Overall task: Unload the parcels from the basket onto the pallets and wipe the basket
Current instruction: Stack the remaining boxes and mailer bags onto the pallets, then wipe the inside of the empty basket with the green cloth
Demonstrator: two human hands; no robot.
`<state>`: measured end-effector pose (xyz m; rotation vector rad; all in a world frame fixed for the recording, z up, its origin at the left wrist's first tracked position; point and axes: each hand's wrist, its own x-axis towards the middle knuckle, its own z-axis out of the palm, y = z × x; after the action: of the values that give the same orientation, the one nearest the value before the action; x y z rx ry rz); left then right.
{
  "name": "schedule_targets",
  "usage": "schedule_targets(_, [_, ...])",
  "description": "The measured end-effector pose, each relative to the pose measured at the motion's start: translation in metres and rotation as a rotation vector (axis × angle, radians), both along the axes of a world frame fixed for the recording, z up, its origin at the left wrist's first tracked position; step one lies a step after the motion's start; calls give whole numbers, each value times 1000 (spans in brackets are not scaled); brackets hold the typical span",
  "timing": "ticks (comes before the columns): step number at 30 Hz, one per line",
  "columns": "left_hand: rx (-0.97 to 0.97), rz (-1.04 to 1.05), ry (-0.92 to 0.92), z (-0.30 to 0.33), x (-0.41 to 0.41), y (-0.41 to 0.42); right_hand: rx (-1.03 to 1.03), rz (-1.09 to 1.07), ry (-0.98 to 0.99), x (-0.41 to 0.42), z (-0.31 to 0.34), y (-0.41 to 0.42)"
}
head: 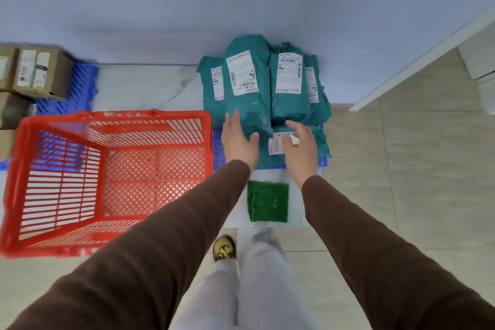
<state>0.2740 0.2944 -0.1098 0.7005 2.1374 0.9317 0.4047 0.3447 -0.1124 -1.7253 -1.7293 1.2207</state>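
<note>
A red plastic basket (pixel 32 169) stands on the floor at the left, with nothing inside it. Several teal parcels (pixel 247 94) with white labels are stacked on a blue pallet (pixel 218 150) to its right, against the wall. My left hand (pixel 238 139) rests flat on the near end of the tallest teal parcel, fingers spread. My right hand (pixel 298 147) hovers with fingers apart over a low teal parcel (pixel 277 143) at the front of the pile. A folded green cloth (pixel 267 201) lies on the floor just in front of the pallet, between my arms.
Brown cardboard boxes (pixel 34 72) sit on a second blue pallet (pixel 80 86) at the far left behind the basket. A white door frame (pixel 417 61) runs diagonally at the right. My legs and one shoe (pixel 224 248) are below the cloth.
</note>
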Motion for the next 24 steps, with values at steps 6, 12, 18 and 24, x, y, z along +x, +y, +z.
schedule_targets(6, [-142,22,-119,-44,56,-66,-227,-82,-40,48,-43,-65])
schedule_targets(12, [-358,20,-154,-107,82,-113,-431,-24,-147,79,-104,-97])
schedule_targets(18, [-492,57,-171,-161,95,-126,-566,-18,-238,91,-165,-109])
schedule_targets(24, [-434,219,-313,-186,105,-112,-604,-161,-89,88,-197,-112])
